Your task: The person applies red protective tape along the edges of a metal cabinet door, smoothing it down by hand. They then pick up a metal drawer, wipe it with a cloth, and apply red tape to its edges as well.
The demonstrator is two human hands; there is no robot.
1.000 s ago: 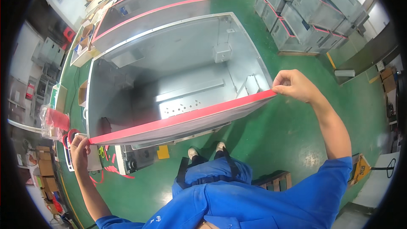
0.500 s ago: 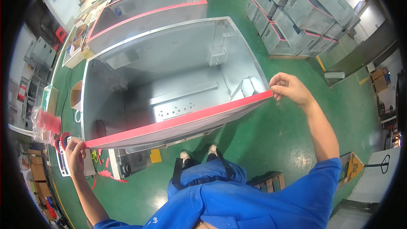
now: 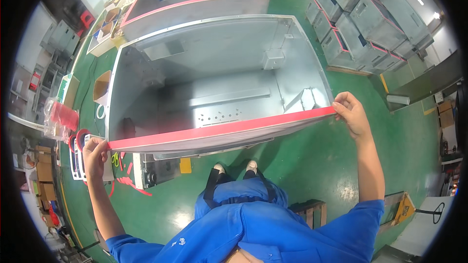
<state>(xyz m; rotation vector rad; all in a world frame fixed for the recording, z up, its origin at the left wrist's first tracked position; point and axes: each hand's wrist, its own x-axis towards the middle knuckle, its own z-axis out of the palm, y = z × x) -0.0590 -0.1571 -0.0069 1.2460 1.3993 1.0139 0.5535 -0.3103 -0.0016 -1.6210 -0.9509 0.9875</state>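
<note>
A large open-topped grey metal cabinet box (image 3: 209, 51) lies in front of me, with holes and brackets inside. A strip of red tape (image 3: 222, 130) runs straight along its near rim, from corner to corner. My left hand (image 3: 96, 158) is closed at the strip's left end, thumb and fingers pinched at the near left corner. At the near right corner, my right hand (image 3: 352, 116) pinches the other end between thumb and forefinger. The box's other rims show bare metal. How firmly the tape sticks along the near rim cannot be seen.
Beyond stand more metal boxes (image 3: 200, 14) with red-taped rims. Stacked grey boxes (image 3: 375, 17) fill the far right. Left of the box are yellow scissors (image 3: 115, 159), loose red tape pieces (image 3: 131, 183) and a wrapped red bundle (image 3: 64, 116). A wooden pallet (image 3: 312, 213) lies near my right side.
The whole scene has shifted rightward in the picture, and the box's near rim appears slightly higher. Both hands keep their pinch at the tape's two ends.
</note>
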